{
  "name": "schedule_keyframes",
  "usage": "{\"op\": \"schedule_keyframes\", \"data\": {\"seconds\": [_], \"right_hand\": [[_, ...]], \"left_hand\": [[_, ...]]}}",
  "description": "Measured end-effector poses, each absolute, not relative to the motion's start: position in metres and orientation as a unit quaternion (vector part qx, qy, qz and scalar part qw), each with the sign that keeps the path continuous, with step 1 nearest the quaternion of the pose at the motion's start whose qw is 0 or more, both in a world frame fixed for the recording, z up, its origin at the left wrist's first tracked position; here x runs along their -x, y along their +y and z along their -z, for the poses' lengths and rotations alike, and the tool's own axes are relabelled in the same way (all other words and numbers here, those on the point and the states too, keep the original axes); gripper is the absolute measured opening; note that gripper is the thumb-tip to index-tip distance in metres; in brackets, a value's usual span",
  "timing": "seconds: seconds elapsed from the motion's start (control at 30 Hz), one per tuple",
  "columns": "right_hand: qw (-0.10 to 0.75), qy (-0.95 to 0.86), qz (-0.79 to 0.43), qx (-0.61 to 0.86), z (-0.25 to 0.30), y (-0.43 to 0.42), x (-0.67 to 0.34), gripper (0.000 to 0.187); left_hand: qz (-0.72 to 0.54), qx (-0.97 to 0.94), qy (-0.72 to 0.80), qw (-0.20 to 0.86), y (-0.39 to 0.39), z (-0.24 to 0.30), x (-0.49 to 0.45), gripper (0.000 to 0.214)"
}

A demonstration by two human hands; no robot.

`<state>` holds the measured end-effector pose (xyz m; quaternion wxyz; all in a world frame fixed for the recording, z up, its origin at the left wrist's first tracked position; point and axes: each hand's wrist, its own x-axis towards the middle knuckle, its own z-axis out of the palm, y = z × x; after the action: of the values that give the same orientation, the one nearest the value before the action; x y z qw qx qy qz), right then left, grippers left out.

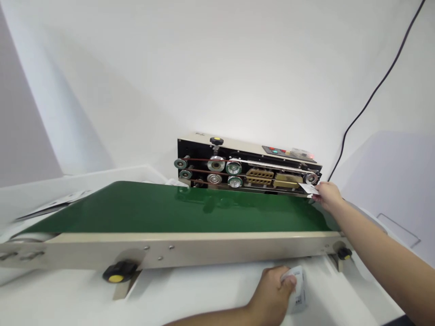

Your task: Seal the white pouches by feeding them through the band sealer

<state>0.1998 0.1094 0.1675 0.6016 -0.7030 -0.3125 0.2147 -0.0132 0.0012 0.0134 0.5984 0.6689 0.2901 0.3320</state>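
Green conveyor belt [176, 208], first entry: why is it set there?

Its far edge lies just along the face of the band sealer [244, 156], so the sealer's wheels [217, 164] and brass blocks [260, 176] stand right beside the belt. That line-up looks deliberate: anything riding the belt would pass along them.

Next entry, left hand [270, 292]?

Near side, below the conveyor's cream frame [190, 249], low over the white tabletop [360, 290]. Its fingers [287, 278] curl closely around a white pouch [297, 290], which stands roughly on end, gripped at its upper part. Any printing on it is too small to read.

Right hand [326, 195]?

Stretched to the far right end of the sealer, beyond the belt's corner. Its fingers [321, 189] pinch a white slip [308, 190] narrowly, just beside the last wheel. Whether that is paper or a pouch's edge, I cannot tell. Held there, it sits level with the sealer's running bands.

Anything else to log?

One black knob with a yellow cap [118, 271] on the frame, a black cable [374, 90] up the right wall, and loose sheets [50, 206] far left.
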Motion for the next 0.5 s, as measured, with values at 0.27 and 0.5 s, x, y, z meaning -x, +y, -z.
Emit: {"op": "schedule_keyframes", "data": {"seconds": [0.27,0.5], "right_hand": [[0.583,-0.323,-0.272,0.694,-0.172,0.091,-0.178,0.026],[0.546,-0.395,-0.128,0.727,-0.168,0.056,-0.170,0.041]], "left_hand": [[-0.331,-0.667,0.291,0.601,0.001,-0.014,0.013,0.032],[-0.332,-0.659,0.291,0.609,-0.001,-0.016,0.012,0.030]]}}
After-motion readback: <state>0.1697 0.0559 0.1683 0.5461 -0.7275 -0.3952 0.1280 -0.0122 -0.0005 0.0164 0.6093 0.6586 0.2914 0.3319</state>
